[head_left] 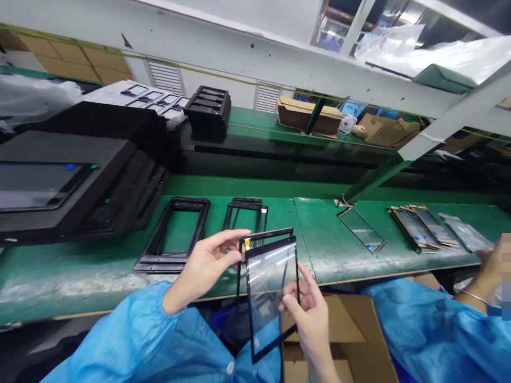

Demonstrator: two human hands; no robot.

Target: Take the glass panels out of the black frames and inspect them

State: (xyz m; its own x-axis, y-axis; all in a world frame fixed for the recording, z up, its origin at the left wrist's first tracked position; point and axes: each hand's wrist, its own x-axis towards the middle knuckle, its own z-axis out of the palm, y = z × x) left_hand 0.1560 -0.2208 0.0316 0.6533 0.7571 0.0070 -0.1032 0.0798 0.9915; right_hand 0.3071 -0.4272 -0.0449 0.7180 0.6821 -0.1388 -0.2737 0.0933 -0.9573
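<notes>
My left hand (203,267) pinches the upper left corner of a thin black frame (275,233), beside a small yellow tab (247,244). My right hand (313,319) grips the right edge of a clear glass panel (265,303) with a black border, thumb in front and fingers showing through behind. The panel is tilted and overlaps the frame on the near side; whether the two touch, I cannot tell. Both are held at the bench's front edge. On the bench beyond lie a stack of black frames (167,259) and a smaller group of frames (244,203).
Black foam trays (120,154) are piled at left, with a panel (40,183) on top. A single panel (361,231) and stacked panels (423,229) lie right on the green bench (319,255). A cardboard box (343,319) stands below. A co-worker's blue sleeve (439,324) is close at right.
</notes>
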